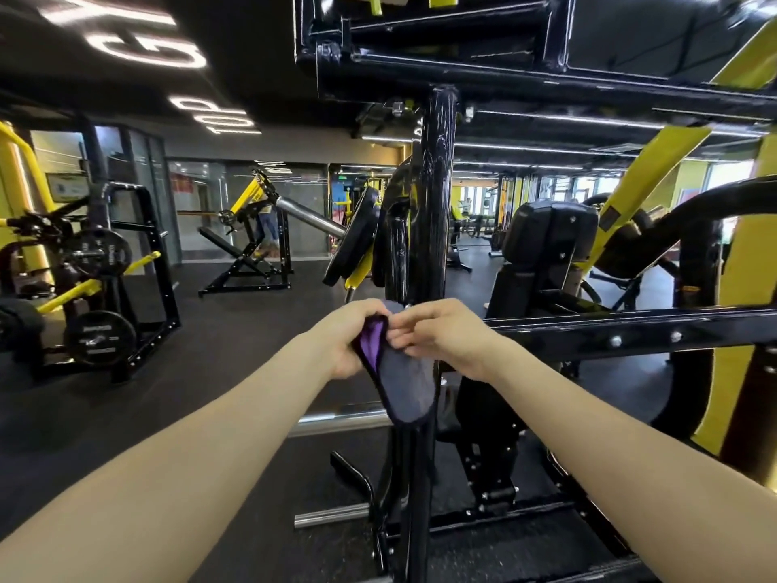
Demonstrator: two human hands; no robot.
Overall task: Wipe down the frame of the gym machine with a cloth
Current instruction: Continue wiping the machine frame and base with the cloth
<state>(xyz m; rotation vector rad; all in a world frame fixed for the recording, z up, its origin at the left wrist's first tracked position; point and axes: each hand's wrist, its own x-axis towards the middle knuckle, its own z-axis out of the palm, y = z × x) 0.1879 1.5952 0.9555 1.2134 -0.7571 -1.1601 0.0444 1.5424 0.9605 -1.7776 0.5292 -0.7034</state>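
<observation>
Nearest to me are my two forearms, reaching forward and meeting in the middle of the view. My left hand is curled round the upper part of the cloth, gripping it in the palm. My right hand comes in from the other side, and its fingertips pinch the cloth's top edge just beside the left thumb. The cloth hangs downward from both hands as a limp, rounded flap. It is soft grey fabric on the face towards me, with a brighter purple lining showing where it folds at the top and a dark stitched border.

Directly beyond the hands, and seemingly close behind the cloth, stands the vertical post of the gym machine. Its long axis runs straight up and down, from the floor past the cloth to the overhead beams. It is glossy black painted metal, and streaks and reflections show on its surface. From the right hand a horizontal rail runs away to the right, the same black steel with bolt heads along it. The right hand is the nearer to that rail, while the post lies almost equally before both.

I judge the cloth is being arranged for the wipe and is not yet pressed to the frame.

Farther off stand yellow-and-black machines and a rack of weight plates to the left.
</observation>
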